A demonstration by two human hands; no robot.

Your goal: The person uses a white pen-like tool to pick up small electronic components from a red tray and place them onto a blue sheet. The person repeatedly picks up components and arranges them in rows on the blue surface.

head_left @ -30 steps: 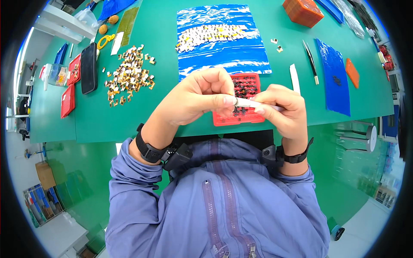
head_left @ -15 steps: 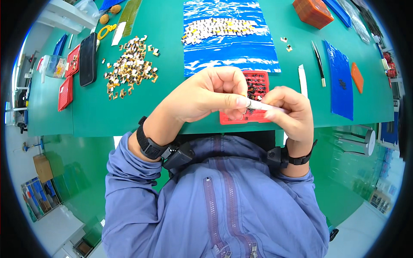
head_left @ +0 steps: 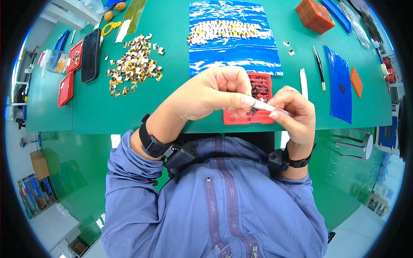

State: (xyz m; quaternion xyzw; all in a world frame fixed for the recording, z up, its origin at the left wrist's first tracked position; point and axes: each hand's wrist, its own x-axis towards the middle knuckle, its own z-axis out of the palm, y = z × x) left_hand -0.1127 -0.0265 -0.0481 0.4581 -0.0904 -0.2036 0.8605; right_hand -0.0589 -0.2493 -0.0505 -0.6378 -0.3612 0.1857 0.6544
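Above the near edge of the table, my right hand (head_left: 296, 114) pinches a slim white strip (head_left: 261, 105) between thumb and fingers. The strip points left toward my left hand (head_left: 217, 94), whose thumb and forefinger are closed at its tip. A small dark bit shows at that tip; what the left fingers hold is too small and hidden to make out. Beneath the hands lies a red tray (head_left: 267, 88) with rows of small black parts, partly covered by my left hand. A small white piece also shows in the tray.
Small white-and-gold pieces (head_left: 134, 66) lie heaped left, by a black phone (head_left: 90, 56). Blue sheeting (head_left: 234, 53) bears rows of white pieces (head_left: 223, 31). Right are a white strip (head_left: 303, 84), tweezers (head_left: 319, 66), a blue sheet (head_left: 340, 105) and an orange block (head_left: 356, 80).
The view has shifted slightly, so the table things sit a little differently. My right fingers have drawn slightly away from my left, and more of the white strip shows between them.
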